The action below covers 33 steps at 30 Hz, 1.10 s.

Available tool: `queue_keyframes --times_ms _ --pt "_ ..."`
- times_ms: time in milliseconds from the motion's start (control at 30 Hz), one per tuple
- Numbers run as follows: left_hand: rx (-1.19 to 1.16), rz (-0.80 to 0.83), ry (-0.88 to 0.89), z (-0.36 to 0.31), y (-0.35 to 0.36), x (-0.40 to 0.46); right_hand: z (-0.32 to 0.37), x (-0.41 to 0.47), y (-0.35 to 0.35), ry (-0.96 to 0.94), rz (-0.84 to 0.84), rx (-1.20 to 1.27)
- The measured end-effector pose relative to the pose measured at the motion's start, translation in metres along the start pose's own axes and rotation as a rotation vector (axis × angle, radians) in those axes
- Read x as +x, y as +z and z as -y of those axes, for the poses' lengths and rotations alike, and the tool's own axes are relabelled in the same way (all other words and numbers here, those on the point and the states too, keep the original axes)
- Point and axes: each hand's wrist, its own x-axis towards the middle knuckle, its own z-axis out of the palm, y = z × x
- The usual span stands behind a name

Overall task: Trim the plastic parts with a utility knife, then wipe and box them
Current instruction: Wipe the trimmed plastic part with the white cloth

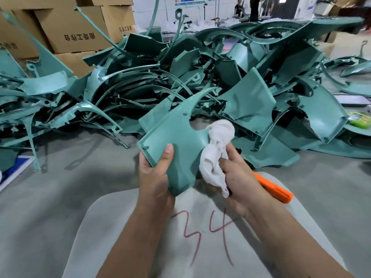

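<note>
The left hand (155, 173) grips the lower edge of a teal plastic part (176, 135), thumb lying on its face, holding it up over the grey table (60, 197). The right hand (239, 183) clutches a bunched white cloth (217, 149) against the part's right edge, and an orange utility knife (275, 190) juts from the same hand. Behind lies a heap of teal parts (200, 67), with cardboard boxes (76, 31) beyond

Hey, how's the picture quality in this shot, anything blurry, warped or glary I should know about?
Head view: wide-angle bending curves the cardboard boxes and the far edges; the people at the back are soft and blurred; the held green part, white cloth and both hands are sharp; lighting is even and soft, with faint shadows on the grey floor and mild sheen on the green pile.
</note>
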Motion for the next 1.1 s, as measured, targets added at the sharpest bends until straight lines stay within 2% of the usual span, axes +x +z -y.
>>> queue_keyframes --times_ms 167,300,367,433,533,667,733,800,900,1000,1033,1100 --pt "-0.016 -0.093 0.062 0.015 0.007 -0.006 -0.006 -0.003 0.005 -0.139 -0.029 -0.366" --pt "-0.017 -0.161 0.187 0.012 0.005 -0.004 -0.017 -0.008 0.009 -0.132 0.22 -0.394" --pt "0.034 -0.157 0.249 0.011 0.004 -0.004 -0.025 -0.006 0.007 -0.266 0.206 -0.706" --pt "0.03 -0.131 0.238 0.01 0.005 -0.005 -0.029 -0.003 0.007 -0.39 0.111 -0.993" --pt "-0.045 -0.087 0.141 0.01 0.008 -0.006 -0.025 -0.003 0.007 -0.419 0.07 -0.952" --pt "-0.093 -0.078 0.072 0.003 0.01 -0.005 -0.015 -0.009 0.005 -0.365 0.144 -0.807" --pt "-0.092 -0.119 0.064 -0.003 0.005 0.0 -0.01 -0.008 0.003 -0.264 0.056 -0.653" --pt "-0.115 -0.142 0.084 -0.013 -0.002 0.006 -0.004 -0.004 -0.002 -0.18 -0.012 -0.618" --pt "-0.131 -0.127 0.091 -0.023 -0.009 0.01 0.004 0.0 -0.006 -0.11 0.029 -0.692" --pt "-0.076 -0.04 0.111 -0.024 -0.006 0.005 0.001 0.001 -0.01 -0.315 0.037 -1.217" --pt "-0.052 -0.021 0.116 -0.022 -0.003 0.003 -0.001 0.001 -0.009 -0.388 0.046 -1.311" --pt "-0.003 -0.003 0.119 -0.016 0.004 -0.003 -0.004 0.0 -0.005 -0.49 0.061 -1.265"
